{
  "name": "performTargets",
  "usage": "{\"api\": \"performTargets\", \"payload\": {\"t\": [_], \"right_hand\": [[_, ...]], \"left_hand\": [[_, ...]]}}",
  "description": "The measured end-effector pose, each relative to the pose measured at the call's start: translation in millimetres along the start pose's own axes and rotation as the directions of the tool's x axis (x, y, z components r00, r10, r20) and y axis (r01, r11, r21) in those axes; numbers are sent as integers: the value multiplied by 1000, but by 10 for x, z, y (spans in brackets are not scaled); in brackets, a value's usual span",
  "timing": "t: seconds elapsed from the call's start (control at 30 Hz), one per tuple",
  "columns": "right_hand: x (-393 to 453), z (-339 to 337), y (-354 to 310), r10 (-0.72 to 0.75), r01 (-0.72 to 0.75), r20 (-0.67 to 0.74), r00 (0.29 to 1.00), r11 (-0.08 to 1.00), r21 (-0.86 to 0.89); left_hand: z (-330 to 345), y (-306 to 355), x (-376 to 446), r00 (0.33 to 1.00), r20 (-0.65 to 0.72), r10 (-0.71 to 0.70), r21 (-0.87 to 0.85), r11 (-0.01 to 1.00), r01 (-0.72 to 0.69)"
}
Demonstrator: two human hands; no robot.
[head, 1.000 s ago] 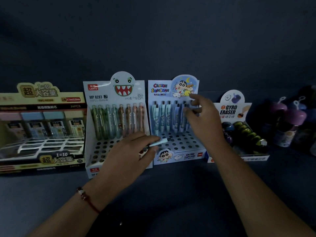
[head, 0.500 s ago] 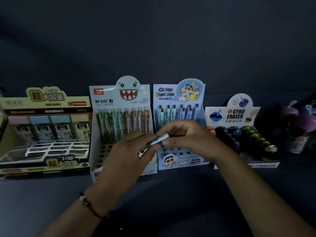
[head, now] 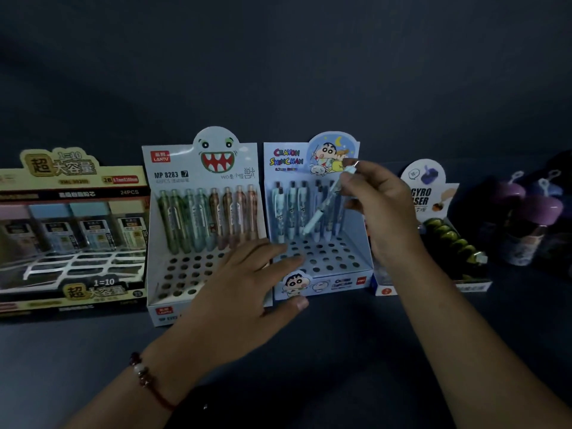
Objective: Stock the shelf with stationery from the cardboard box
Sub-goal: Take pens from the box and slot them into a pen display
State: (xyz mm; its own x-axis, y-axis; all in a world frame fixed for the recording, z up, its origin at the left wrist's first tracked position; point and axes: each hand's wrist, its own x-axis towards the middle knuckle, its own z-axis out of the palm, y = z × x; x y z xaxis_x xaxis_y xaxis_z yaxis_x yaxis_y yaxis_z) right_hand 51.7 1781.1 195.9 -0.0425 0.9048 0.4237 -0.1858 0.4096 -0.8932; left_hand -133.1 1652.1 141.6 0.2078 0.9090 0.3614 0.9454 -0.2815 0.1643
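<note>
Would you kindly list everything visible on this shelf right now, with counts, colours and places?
Yellow lead-refill display box: one, far left.
White monster-face pen display box: one, left of centre; eight green-to-brown pens in its back row.
Blue cartoon pen display box: one, centre; pale blue pens in its back row.
Gyro eraser display box: one, white, right; green erasers showing.
Purple-capped bottles: several, far right, dim.
Pale blue pen: one, tilted over the blue box.
Left hand: open, red bead bracelet.
Right hand: pinches the pen.

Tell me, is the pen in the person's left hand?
No, the light blue pen is pinched in the right hand above the Crayon Shinchan display box, while the left hand holds nothing.
</note>
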Motion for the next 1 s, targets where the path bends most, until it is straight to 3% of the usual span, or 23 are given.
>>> {"api": "performTargets", "payload": {"t": [0.13, 0.33, 0.7, 1.0], "right_hand": [[-67, 94, 123, -127, 134, 51, 991, 973, -189], [-115, 190, 290, -200, 241, 151, 968, 904, -354], [-76, 323, 428, -115, 186, 203, 972, 905, -382], [-70, 373, 457, -131, 221, 214, 968, 850, -478]], "left_hand": [[-3, 17, -18, 1000, 25, 6, 26, 1000, -6], [-13, 49, -13, 999, 35, 18, 33, 999, -19], [-13, 90, -11, 998, 53, 21, -4, 1000, -21], [-4, 79, -3, 999, 36, 16, -2, 1000, -15]]}}
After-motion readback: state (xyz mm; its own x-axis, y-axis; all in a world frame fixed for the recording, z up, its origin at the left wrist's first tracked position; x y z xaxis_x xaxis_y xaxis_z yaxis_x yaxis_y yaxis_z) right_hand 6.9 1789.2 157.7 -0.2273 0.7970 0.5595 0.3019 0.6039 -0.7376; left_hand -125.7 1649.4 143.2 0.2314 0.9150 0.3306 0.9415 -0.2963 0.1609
